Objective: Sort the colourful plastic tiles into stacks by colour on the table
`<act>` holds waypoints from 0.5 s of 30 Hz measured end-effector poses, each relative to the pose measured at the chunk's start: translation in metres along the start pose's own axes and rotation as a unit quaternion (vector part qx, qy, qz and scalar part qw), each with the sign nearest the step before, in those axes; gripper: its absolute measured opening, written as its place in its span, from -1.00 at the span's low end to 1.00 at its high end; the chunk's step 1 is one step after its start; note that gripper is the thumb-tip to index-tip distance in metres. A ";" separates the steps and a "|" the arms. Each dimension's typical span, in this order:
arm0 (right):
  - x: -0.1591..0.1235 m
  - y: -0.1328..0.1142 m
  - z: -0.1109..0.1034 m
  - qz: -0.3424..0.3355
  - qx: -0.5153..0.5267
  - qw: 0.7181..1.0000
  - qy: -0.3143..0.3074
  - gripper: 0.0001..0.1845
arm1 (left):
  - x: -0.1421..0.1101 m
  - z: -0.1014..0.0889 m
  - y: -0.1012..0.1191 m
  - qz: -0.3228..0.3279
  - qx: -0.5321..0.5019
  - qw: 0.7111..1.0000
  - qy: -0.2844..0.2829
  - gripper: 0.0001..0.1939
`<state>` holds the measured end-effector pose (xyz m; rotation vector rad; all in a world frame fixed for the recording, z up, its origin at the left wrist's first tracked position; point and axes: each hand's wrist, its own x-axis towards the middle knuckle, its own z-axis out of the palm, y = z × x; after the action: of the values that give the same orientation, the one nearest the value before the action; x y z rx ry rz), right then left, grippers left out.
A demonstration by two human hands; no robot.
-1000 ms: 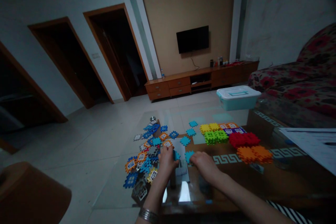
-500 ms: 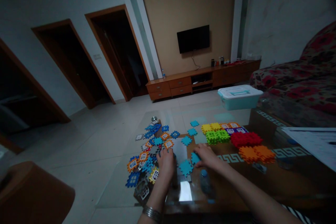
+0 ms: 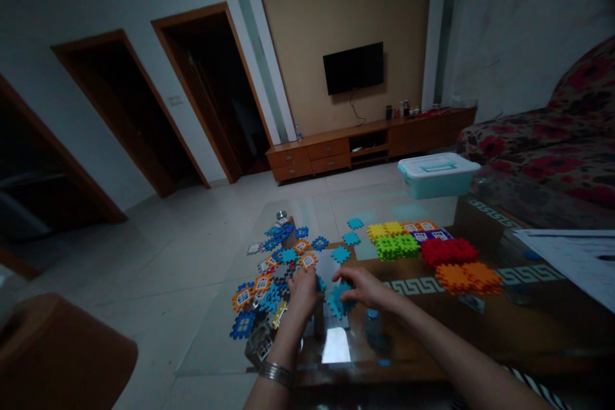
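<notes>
Glass-topped wooden desk [image 3: 413,327]: one cyan notched plastic building tile [image 3: 337,302] sits between our hands; left hand [image 3: 302,291] curled against it, right hand [image 3: 368,288] spread over it, grip unclear.

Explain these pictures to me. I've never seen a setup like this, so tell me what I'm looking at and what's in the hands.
All of these come from one camera worn on a person's head, looking forward and down, so you see roughly what they see. There is no machine: the arms at the bottom are the person's own.

The left hand, with a metal bangle on its wrist, is beside a heap of plastic building pieces. The right hand lies over blue pieces. I cannot tell whether either hand is gripping anything.

Both are over a glass-topped table, which also holds stacks of green pieces, red pieces and orange pieces.
</notes>
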<state>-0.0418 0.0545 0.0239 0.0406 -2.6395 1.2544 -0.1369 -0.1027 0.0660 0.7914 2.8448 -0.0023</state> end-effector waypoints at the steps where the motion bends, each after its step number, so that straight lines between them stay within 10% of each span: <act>1: 0.001 -0.004 0.003 -0.008 -0.017 1.000 -0.006 -0.62 | -0.001 0.000 0.000 0.003 0.000 1.000 -0.002 -0.43; 15: -0.010 -0.013 0.006 -0.088 -0.168 0.978 -0.086 -0.44 | 0.004 0.003 -0.002 0.039 -0.016 0.999 0.001 -0.48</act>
<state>-0.0320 0.0410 0.0286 0.3347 -2.8828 0.7681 -0.1409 -0.1023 0.0627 0.8950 2.8062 0.0550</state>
